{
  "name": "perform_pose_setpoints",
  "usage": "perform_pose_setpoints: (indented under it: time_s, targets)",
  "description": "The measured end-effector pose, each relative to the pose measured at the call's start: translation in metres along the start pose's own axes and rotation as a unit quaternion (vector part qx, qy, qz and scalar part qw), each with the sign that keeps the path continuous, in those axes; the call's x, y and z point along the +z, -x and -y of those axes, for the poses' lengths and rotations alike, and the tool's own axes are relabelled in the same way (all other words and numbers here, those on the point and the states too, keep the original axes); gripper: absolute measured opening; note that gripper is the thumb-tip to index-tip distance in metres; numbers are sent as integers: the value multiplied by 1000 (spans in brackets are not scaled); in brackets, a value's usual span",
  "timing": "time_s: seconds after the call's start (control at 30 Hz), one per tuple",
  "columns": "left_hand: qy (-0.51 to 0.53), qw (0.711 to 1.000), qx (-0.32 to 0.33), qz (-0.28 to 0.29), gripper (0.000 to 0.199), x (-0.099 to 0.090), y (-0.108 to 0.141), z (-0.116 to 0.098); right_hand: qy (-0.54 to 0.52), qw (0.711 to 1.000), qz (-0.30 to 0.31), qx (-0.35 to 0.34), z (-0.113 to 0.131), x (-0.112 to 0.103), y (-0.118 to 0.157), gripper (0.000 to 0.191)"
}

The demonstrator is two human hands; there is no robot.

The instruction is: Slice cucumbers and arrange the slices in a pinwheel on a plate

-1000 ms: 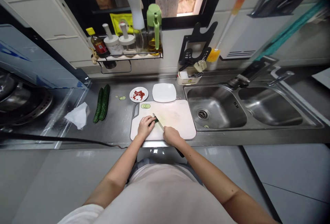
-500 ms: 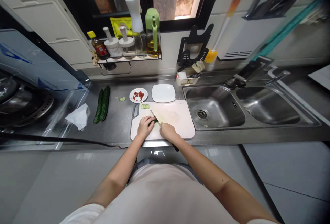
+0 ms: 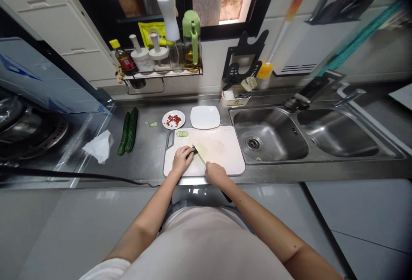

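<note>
On a pale cutting board (image 3: 225, 159), my left hand (image 3: 182, 159) presses down on a dark green piece of cucumber (image 3: 195, 151), mostly covered by its fingers. My right hand (image 3: 216, 173) grips a knife (image 3: 200, 154) whose blade lies slantwise at the right end of that piece. A short row of cucumber slices (image 3: 182, 134) lies near the board's upper left corner. Two whole cucumbers (image 3: 128, 130) rest side by side on the counter to the left. Above the board sit a small plate of chopped red pieces (image 3: 174, 120) and a square white plate (image 3: 205, 117).
A double sink (image 3: 273, 138) adjoins the board on the right. Crumpled white paper (image 3: 98, 146) lies on the left, near the stove (image 3: 32, 129). Bottles and jars stand on a wall rack (image 3: 164, 73). Small cucumber ends (image 3: 153, 124) lie on the counter.
The knife and my right hand have shifted slightly right and toward me. My left hand keeps its place on the cucumber piece.
</note>
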State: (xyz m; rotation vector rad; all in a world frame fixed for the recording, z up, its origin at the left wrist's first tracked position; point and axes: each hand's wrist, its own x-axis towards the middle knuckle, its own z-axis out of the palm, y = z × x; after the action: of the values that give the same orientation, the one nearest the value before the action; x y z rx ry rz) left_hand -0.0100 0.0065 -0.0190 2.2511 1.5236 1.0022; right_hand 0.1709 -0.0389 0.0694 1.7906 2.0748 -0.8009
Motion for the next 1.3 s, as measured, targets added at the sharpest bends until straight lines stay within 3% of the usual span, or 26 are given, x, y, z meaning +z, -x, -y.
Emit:
perform_pose_setpoints:
  time_s: [0.63,1.3]
  targets:
    - [-4,1000,8,-2,23,-2,1,0,-25,999,-22,-12,15,-17,-21,33]
    - [-6,1000,3,-8,23,-1,2,-1,9,1000,2,0,-16,-1,24,29]
